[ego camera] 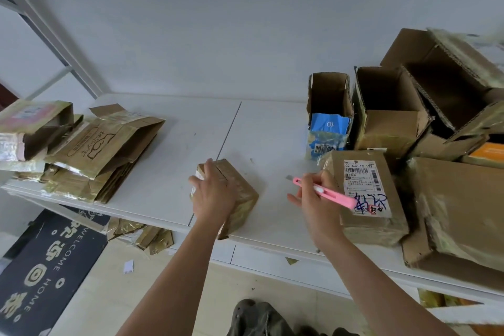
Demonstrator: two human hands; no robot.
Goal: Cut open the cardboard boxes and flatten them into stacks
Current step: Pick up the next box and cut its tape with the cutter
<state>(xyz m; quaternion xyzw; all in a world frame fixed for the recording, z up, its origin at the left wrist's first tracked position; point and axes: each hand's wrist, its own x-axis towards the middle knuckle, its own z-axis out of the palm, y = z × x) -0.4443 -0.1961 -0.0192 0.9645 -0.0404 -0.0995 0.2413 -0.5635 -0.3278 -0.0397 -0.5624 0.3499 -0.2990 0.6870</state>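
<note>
box: a small taped box [231, 194] sat near the front edge of the white table [163, 172], overhanging it slightly at its near corner.
left hand: the left hand [214, 196] lay spread over the box top, fingers fairly straight, pressing it down.
right hand: the right hand [316, 199] pinched a pink cutter [324, 192] like a pen, its tip aimed left toward the box but apart from it.
step: the cut looked about to begin; the blade would do best run shallow along the tape seam, away from the holding fingers, with the box pulled back from the edge first.
stack: flattened boxes [95, 153] lay piled at the table's left end, some hanging past the front edge.
waiting: a labelled box [365, 194] sat just beside the right hand; open boxes [395, 114] and a blue carton [328, 128] crowded the right end.
room: bare tabletop lay between pile and box, enough to slide the work inward.
floor: scraps [141, 234] lay beside a dark mat [49, 262].
</note>
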